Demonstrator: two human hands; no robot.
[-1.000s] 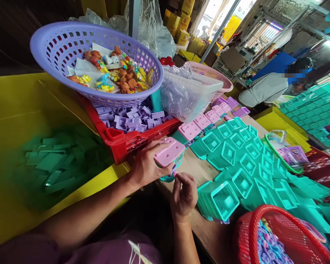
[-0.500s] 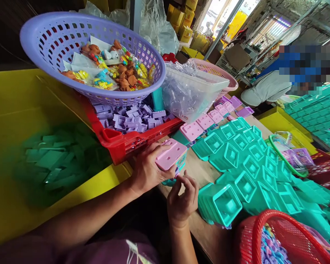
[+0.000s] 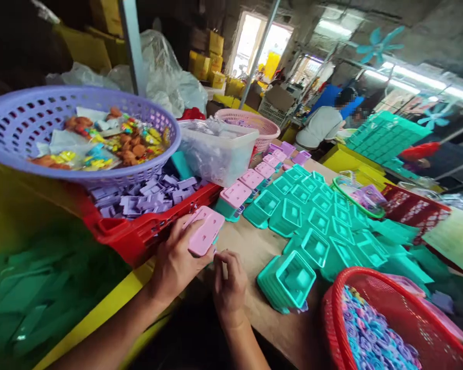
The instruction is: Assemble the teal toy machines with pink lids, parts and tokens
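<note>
Hands working on a pink toy box.
Left hand (image 3: 175, 262) grips the pink toy box (image 3: 205, 237) tight at the table's (image 3: 254, 246) near edge, beside the red tray (image 3: 139, 239); right hand (image 3: 228, 285) curls its fingers just under it.

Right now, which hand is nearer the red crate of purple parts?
Left. The left hand holds the pink-lidded toy box right against the front edge of the red crate. The right hand is lower, over the table, apart from the crate.

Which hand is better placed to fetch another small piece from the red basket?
The right hand: it is nearer the red basket, while the left hand grips the pink-topped toy.
</note>
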